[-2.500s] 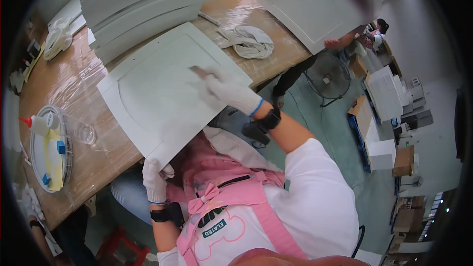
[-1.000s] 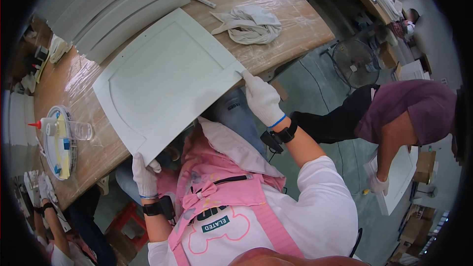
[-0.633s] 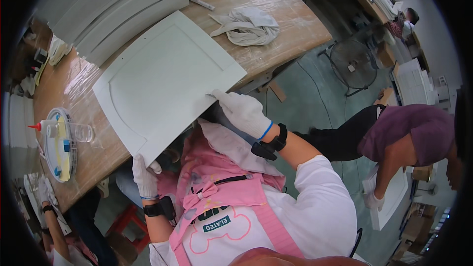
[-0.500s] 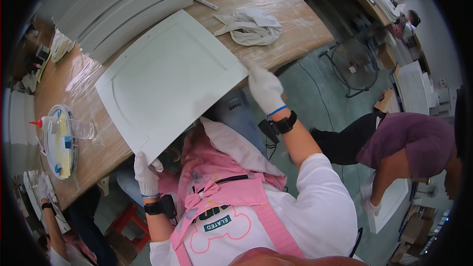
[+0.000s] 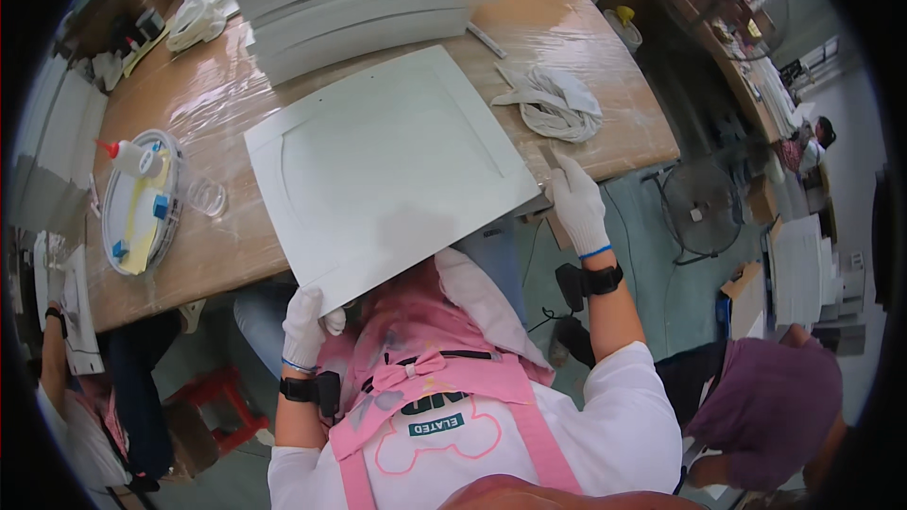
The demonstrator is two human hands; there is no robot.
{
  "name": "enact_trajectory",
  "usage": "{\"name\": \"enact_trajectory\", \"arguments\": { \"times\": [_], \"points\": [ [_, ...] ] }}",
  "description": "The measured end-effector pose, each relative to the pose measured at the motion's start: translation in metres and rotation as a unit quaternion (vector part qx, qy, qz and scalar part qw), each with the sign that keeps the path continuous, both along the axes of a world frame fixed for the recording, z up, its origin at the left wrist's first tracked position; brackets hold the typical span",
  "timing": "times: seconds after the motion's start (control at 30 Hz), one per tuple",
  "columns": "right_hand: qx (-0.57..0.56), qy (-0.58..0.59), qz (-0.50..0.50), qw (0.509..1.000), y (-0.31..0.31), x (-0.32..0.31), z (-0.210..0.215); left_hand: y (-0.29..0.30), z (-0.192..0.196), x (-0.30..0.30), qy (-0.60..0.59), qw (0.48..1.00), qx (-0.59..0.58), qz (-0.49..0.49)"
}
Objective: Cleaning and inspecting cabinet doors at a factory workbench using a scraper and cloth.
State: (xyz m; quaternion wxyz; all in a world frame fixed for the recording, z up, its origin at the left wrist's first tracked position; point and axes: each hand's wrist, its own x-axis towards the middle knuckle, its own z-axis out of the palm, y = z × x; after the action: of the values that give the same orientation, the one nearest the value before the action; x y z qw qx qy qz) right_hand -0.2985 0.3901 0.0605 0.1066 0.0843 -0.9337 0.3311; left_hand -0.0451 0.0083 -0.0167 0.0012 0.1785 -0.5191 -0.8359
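A white panel [image 5: 387, 170] with a shallow curved frame pattern lies on the table, its near edge jutting over my lap. My left hand [image 5: 304, 326], in a white glove, is closed round the panel's near left corner, thumb bent at the edge. Just beyond the right corner is my right hand [image 5: 577, 198], also gloved, its fingers closed on a small flat grey-brown strip [image 5: 550, 158]. What the strip is made of cannot be made out. Farther back, a bundled white cloth [image 5: 557, 106] rests on the table.
Stacked white panels [image 5: 368, 9] rise at the back of the wooden table [image 5: 217, 264]. A round tray [image 5: 111, 227] on the left bears a red-tipped squeeze bottle [image 5: 132, 159]. A floor fan [image 5: 701, 212] and a bending co-worker [image 5: 775, 406] are on the right; another person's arm [image 5: 52, 349] shows left.
My right hand has come off the panel's right corner, slightly outward, and the strip now shows in its fingers. My left hand keeps its corner. The whole view has shifted; the co-worker has moved lower.
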Motion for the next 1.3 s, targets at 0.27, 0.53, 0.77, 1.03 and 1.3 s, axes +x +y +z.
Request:
{"name": "enact_trajectory", "arguments": {
  "times": [0.27, 0.53, 0.77, 1.03, 1.3],
  "points": [
    [-0.221, -0.294, 0.096, 0.925, -0.080, 0.021, 0.083, -0.002, 0.015, 0.008, -0.051, 0.995, -0.025, -0.086],
    [-0.139, -0.336, 0.293, 0.884, -0.171, 0.016, 0.076, -0.007, -0.005, 0.003, -0.027, 0.998, -0.004, -0.060],
    [-0.022, -0.375, 0.343, 0.861, -0.276, 0.000, 0.071, -0.009, -0.001, -0.019, 0.019, 1.000, -0.019, 0.007],
    [0.026, 0.002, 0.324, 0.946, -0.333, -0.027, 0.015, -0.018, 0.011, 0.000, -0.001, 0.997, -0.047, -0.068],
    [0.159, 0.045, 0.324, 0.932, -0.342, -0.002, -0.011, -0.020, 0.003, 0.002, -0.001, 0.996, -0.062, -0.057]
  ]
}}
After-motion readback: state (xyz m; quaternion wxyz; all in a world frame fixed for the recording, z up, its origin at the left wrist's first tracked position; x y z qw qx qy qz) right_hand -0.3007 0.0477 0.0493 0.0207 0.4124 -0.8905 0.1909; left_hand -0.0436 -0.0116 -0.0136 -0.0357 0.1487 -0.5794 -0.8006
